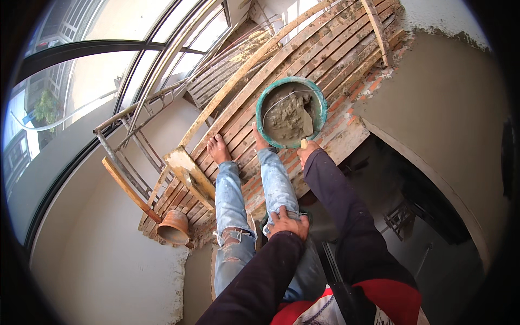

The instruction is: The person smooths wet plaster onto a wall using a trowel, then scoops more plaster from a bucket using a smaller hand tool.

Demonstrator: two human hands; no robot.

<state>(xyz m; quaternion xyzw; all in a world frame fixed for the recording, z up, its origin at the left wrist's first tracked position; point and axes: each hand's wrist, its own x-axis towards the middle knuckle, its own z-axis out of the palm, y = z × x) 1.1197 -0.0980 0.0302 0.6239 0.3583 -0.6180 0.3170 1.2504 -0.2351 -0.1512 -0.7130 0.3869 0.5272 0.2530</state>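
My right hand (309,152) is closed around the handle of a trowel (307,124), whose blade rests in wet grey mortar (284,115). The mortar sits in a round bucket with a teal rim (260,121) and a thin wire handle. Lower down, my left hand (287,223) lies on my right knee, fingers apart on the torn, splattered jeans, holding nothing. To the left of my bare feet, a large board with a wooden grip, apparently a plasterer's hawk or float (190,174), leans on the planks.
I am on a slatted plank platform (303,59) with wooden rails. An orange-brown pot (174,227) lies tipped at its left end beside metal scaffold tubing (132,146). Right of it, exposed brick edges a deep dark opening (390,189) and a freshly plastered wall (449,97).
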